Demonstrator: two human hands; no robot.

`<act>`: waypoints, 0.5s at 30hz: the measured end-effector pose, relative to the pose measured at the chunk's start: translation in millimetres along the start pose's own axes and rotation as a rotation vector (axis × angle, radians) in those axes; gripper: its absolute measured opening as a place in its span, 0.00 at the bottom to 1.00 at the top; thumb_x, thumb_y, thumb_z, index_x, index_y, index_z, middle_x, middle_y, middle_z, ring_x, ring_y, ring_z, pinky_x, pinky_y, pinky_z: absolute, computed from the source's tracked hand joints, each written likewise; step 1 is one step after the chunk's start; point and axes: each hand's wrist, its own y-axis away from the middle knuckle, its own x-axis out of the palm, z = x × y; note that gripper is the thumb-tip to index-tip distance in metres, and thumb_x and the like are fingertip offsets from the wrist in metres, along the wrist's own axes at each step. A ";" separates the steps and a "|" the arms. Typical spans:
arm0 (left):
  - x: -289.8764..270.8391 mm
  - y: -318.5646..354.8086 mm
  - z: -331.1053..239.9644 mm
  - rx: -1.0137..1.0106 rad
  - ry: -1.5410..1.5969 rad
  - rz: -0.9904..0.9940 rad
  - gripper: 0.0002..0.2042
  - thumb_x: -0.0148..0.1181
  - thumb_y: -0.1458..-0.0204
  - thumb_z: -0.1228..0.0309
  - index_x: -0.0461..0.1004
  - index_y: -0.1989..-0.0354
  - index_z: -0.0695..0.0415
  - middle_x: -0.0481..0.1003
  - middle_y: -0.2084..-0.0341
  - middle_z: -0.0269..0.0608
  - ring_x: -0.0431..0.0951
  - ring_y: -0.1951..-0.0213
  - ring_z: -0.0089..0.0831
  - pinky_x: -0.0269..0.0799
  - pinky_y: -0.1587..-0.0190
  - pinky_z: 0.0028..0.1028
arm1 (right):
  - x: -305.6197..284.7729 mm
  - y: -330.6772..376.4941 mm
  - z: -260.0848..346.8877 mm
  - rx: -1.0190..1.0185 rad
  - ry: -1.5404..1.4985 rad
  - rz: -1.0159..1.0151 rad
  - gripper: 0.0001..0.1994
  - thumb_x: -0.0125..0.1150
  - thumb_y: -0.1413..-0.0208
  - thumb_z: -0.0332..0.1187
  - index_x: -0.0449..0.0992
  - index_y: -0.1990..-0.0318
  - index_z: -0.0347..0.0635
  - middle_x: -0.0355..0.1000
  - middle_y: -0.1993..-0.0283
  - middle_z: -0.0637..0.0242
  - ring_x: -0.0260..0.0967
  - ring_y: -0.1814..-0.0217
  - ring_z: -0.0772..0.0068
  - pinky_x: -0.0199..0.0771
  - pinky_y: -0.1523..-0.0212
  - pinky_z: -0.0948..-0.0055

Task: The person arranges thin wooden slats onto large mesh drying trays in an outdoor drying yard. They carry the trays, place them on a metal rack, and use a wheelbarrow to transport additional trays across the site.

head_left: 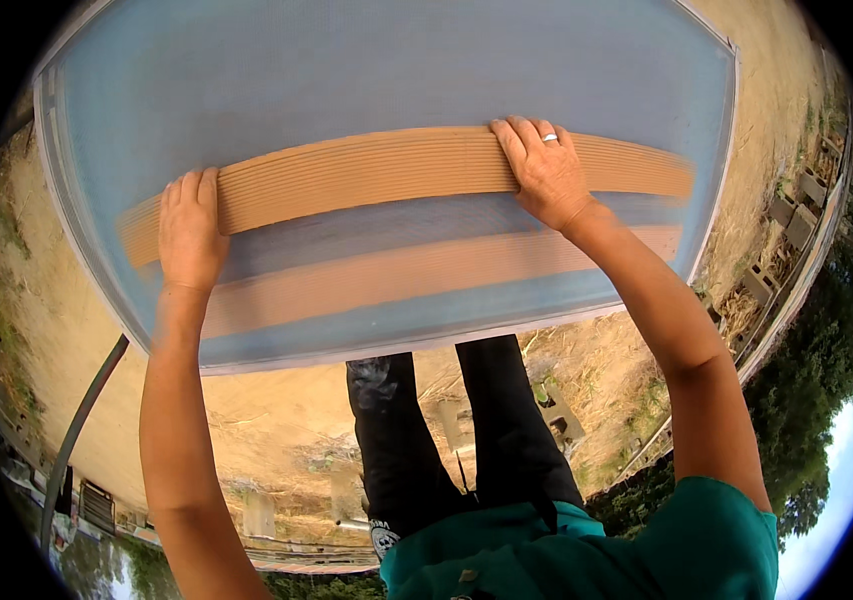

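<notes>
Teal cloth of a sleeve [711, 540] and shirt sits closest, with two bare arms reaching out over a large blue-grey panel [396, 75] in a pale frame. Across the panel lies or hovers a long, orange-brown ridged strip [366, 175]; whether it touches the surface is unclear. Both hands are closed on it: the left hand [191, 225] near its left end, the right hand [541, 170] right of its middle, fingers over the far edge, thumbs hidden. A paler, similar band [426, 270] shows nearer the body, perhaps a reflection or a second strip.

Judging by its thin, wide look, the strip should be light and somewhat flexible, its grooves giving fair grip; it may be brittle or sag if held at one end. Two well-spaced holds along the edges, pinched gently, suit it best.
</notes>
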 end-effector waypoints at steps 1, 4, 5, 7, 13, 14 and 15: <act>-4.1 -17.6 5.3 -0.033 -0.004 0.025 0.25 0.53 0.67 0.87 0.66 0.54 0.62 0.68 0.58 0.46 0.66 0.54 0.44 0.62 0.49 0.36 | -2.6 -16.8 -6.7 0.024 -0.003 -0.022 0.34 0.64 0.64 0.24 0.59 0.44 0.45 0.61 0.47 0.65 0.58 0.44 0.62 0.60 0.46 0.61; -16.2 -78.5 23.9 -0.083 -0.037 0.010 0.24 0.53 0.64 0.87 0.66 0.53 0.62 0.68 0.57 0.44 0.67 0.54 0.42 0.63 0.48 0.35 | -14.5 -76.4 -40.0 0.039 0.045 -0.148 0.33 0.63 0.67 0.23 0.60 0.47 0.47 0.61 0.47 0.66 0.59 0.46 0.61 0.62 0.49 0.63; -16.9 -95.6 32.9 -0.087 -0.039 0.009 0.24 0.53 0.65 0.87 0.66 0.53 0.62 0.68 0.57 0.44 0.67 0.54 0.42 0.63 0.49 0.35 | -22.1 -94.6 -47.6 0.052 0.076 -0.156 0.32 0.63 0.66 0.23 0.60 0.47 0.47 0.61 0.47 0.66 0.59 0.46 0.61 0.62 0.49 0.63; -15.5 -118.3 51.0 -0.099 -0.045 -0.002 0.24 0.53 0.65 0.87 0.66 0.53 0.63 0.68 0.58 0.44 0.67 0.54 0.42 0.63 0.49 0.35 | -55.7 -125.1 -56.3 0.041 0.010 -0.030 0.25 0.60 0.61 0.30 0.63 0.50 0.43 0.59 0.45 0.58 0.57 0.44 0.54 0.59 0.47 0.57; -12.9 -130.8 51.9 -0.075 -0.080 0.032 0.28 0.53 0.70 0.89 0.64 0.52 0.64 0.66 0.58 0.51 0.66 0.54 0.47 0.63 0.50 0.36 | -48.4 -132.2 -67.0 0.090 0.118 -0.058 0.28 0.59 0.60 0.22 0.61 0.48 0.49 0.61 0.49 0.68 0.58 0.43 0.64 0.62 0.50 0.65; -15.8 -130.5 48.1 -0.077 -0.110 0.072 0.32 0.53 0.69 0.89 0.60 0.48 0.63 0.65 0.58 0.51 0.65 0.54 0.47 0.63 0.49 0.35 | -45.2 -132.0 -67.2 0.090 0.133 -0.048 0.27 0.59 0.60 0.22 0.61 0.48 0.50 0.61 0.49 0.68 0.58 0.43 0.64 0.62 0.51 0.65; -19.6 -131.3 45.1 -0.109 -0.146 0.100 0.33 0.54 0.68 0.88 0.58 0.45 0.62 0.65 0.57 0.49 0.65 0.53 0.46 0.61 0.47 0.36 | -44.2 -133.2 -70.2 0.090 0.148 -0.038 0.26 0.58 0.59 0.22 0.61 0.49 0.50 0.61 0.49 0.68 0.57 0.43 0.64 0.62 0.51 0.66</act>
